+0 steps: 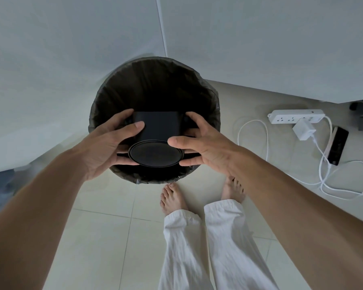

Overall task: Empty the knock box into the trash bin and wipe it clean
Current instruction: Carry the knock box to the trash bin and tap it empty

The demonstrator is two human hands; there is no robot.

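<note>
A black round knock box (pixel 156 141) is held tipped over the trash bin, its flat base facing me and its mouth pointing down and away into the bin. My left hand (pixel 111 143) grips its left side, thumb on the wall. My right hand (pixel 199 143) grips its right side. The round trash bin (pixel 208 97) stands on the floor in a wall corner, lined with a dark bag. The inside of the box is hidden.
White walls meet right behind the bin. On the tiled floor to the right lie a white power strip (pixel 296 116), a charger with white cables (pixel 304 129) and a dark phone (pixel 337 145). My bare feet (pixel 173 198) stand just in front of the bin.
</note>
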